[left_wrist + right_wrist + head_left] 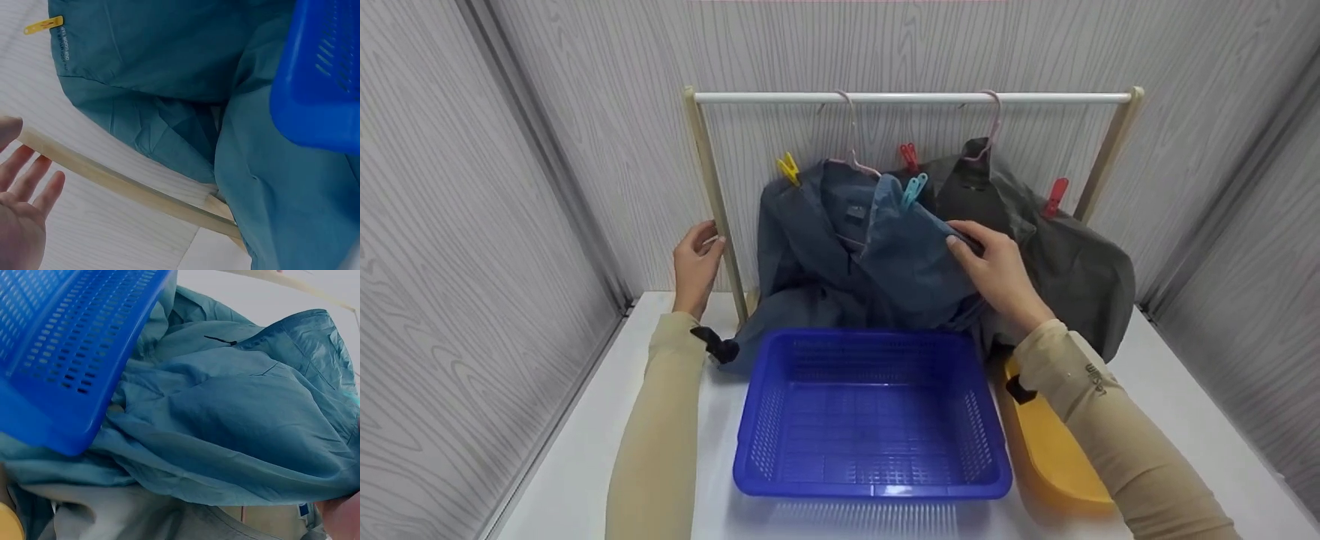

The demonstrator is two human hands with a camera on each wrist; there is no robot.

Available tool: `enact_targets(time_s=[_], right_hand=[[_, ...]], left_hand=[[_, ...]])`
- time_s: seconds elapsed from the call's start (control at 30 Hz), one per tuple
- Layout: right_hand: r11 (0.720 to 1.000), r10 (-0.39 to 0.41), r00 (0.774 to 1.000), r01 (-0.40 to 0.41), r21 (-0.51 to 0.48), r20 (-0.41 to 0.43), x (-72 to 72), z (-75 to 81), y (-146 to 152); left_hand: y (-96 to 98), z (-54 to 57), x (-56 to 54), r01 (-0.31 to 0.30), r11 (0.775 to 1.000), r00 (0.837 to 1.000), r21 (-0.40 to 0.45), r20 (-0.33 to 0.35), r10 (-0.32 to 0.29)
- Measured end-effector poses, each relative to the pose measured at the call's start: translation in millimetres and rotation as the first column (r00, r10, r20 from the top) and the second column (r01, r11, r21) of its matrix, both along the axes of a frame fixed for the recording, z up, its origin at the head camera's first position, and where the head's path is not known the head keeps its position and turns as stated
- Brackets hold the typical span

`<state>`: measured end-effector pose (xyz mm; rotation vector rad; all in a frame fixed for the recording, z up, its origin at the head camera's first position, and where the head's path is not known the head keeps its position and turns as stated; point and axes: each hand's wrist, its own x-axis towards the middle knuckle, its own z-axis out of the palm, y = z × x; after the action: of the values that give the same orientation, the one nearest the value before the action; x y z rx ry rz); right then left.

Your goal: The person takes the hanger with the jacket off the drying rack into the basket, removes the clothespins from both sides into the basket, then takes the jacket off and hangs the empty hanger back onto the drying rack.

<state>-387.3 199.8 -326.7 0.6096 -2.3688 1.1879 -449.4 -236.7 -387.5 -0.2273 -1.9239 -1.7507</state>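
Rack (915, 97) could tip, I think, if cloth is pulled strongly, because its frame looks thin. Blue jacket (915, 262) hangs on it and partly covers the gray jacket (1084, 277); if both move, they could tangle. Blue basket (840, 435) stands in front, and loose cloth could catch on it. Pink hanger (853, 139) could slip from the shoulder by a sideways pull. Hands are well apart: right hand (997, 266) pinches the blue jacket's edge; left hand (697, 262) is bent loosely at the rack's left side, gripping or not, I cannot tell. Light-blue clip (913, 191) could jump off stretched cloth.
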Motion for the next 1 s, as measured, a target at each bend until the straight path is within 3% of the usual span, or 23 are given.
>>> enact_targets(time_s=[0.13, 0.23, 0.4, 0.5, 0.63, 1.0], right_hand=[[1.0, 0.018, 0.999, -0.016, -0.023, 0.05, -6.7, 4.0, -0.1], [1.0, -0.009, 0.998, 0.01, -0.008, 0.058, -9.9, 10.2, -0.8], [0.987, -0.144, 0.986, 0.137, 0.086, 0.08, -8.4, 20.1, -3.6], [0.977, -0.194, 0.978, 0.185, 0.103, 0.083, -8.4, 22.5, -4.1], [0.978, -0.202, 0.976, 0.197, 0.068, 0.081, -10.9, 24.8, 0.4], [0.989, -0.144, 0.986, 0.146, -0.026, 0.079, -13.8, 27.9, 7.5]], left_hand=[[1.8, 8.9, 0.9, -0.022, 0.999, 0.997, 0.023, 0.081, 0.02], [-0.6, 3.6, -8.8, -0.018, 0.999, 0.99, 0.03, 0.143, 0.013], [-4.0, -10.5, -22.7, 0.007, 0.996, 0.982, 0.09, 0.188, -0.024], [1.3, -2.8, -13.7, 0.016, 0.993, 0.978, 0.115, 0.206, -0.04], [11.3, 11.5, -0.4, 0.013, 0.996, 0.976, 0.091, 0.216, -0.032], [4.4, 8.0, -2.3, 0.033, 0.994, 0.964, 0.103, 0.26, -0.06]])
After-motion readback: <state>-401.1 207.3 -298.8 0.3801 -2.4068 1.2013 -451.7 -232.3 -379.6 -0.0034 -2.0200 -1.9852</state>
